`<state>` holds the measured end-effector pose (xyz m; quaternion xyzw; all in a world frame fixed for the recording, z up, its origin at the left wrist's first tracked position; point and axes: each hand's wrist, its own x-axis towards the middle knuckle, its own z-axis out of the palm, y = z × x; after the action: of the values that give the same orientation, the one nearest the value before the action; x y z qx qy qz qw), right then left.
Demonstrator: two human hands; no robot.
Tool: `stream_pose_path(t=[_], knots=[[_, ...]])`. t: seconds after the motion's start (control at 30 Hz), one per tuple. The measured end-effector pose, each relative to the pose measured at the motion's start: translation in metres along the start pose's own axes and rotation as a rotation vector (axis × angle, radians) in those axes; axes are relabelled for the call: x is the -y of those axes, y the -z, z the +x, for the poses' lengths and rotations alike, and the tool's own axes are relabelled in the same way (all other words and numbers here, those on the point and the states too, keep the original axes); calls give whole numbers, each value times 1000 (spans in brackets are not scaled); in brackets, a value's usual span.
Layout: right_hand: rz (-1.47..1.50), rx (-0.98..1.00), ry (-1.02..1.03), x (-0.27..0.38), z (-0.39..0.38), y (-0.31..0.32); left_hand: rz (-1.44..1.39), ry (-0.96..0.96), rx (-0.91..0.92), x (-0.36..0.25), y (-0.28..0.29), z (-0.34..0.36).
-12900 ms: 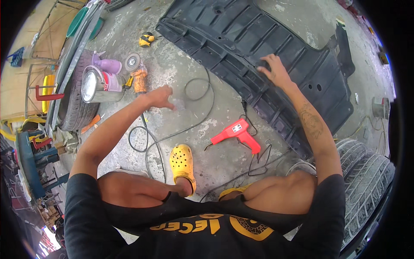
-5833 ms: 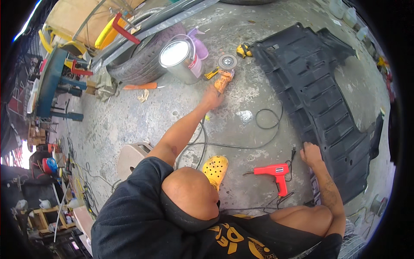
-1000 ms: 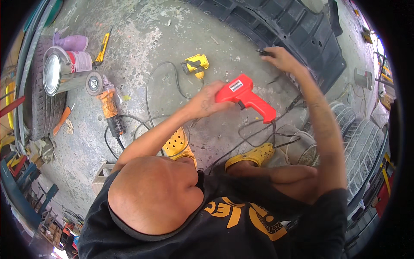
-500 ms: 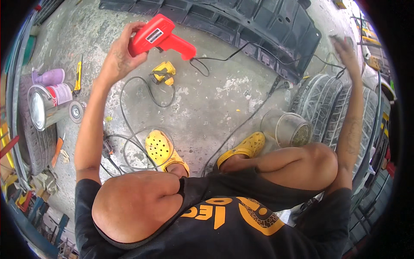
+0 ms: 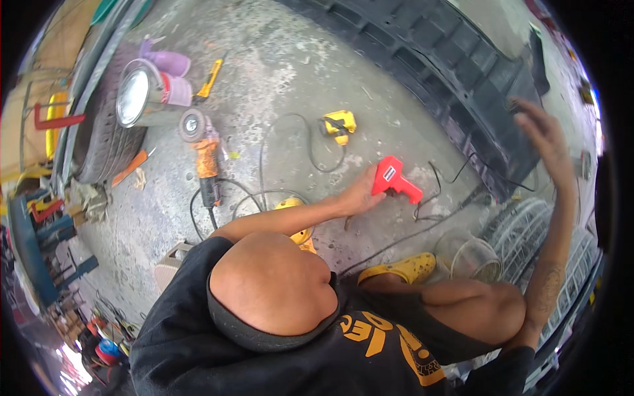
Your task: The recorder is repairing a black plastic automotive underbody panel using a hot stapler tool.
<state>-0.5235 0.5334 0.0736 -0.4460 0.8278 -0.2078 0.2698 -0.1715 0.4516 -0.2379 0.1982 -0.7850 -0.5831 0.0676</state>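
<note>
The left grip (image 5: pixel 360 193), wrapped round the gun (image 5: pixel 388 174), has lowered it toward the floor (image 5: pixel 264 86), bringing the work lower, though blur hides whether the right grip (image 5: pixel 547 137) near the panel (image 5: pixel 422 58) pinches anything.

We've got 2 hands (image 5: pixel 361 193), 1 red gun-shaped tool (image 5: pixel 388 173), 1 orange grinder (image 5: pixel 207 160), 1 blk panel (image 5: pixel 456 72), 2 yel clogs (image 5: pixel 403 268), 1 purple spray btl (image 5: pixel 170 63), 1 pink-label can (image 5: pixel 153 113), 1 clear bkt (image 5: pixel 454 249) & min. 3 tyres (image 5: pixel 117 148).
</note>
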Motion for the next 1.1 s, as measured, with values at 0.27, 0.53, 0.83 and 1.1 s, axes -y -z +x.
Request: stream_pose_path(t=[0.27, 0.53, 0.83, 1.1], knots=[[129, 320, 94, 12, 15, -109, 264, -117, -214, -23, 120, 38], [91, 385, 120, 4, 25, -135, 544, 197, 107, 8, 152, 82], [117, 421, 110, 4, 15, -142, 119, 159, 135, -16, 143, 62], [305, 449, 197, 53, 21, -139, -128, -28, 132, -89, 168, 41]])
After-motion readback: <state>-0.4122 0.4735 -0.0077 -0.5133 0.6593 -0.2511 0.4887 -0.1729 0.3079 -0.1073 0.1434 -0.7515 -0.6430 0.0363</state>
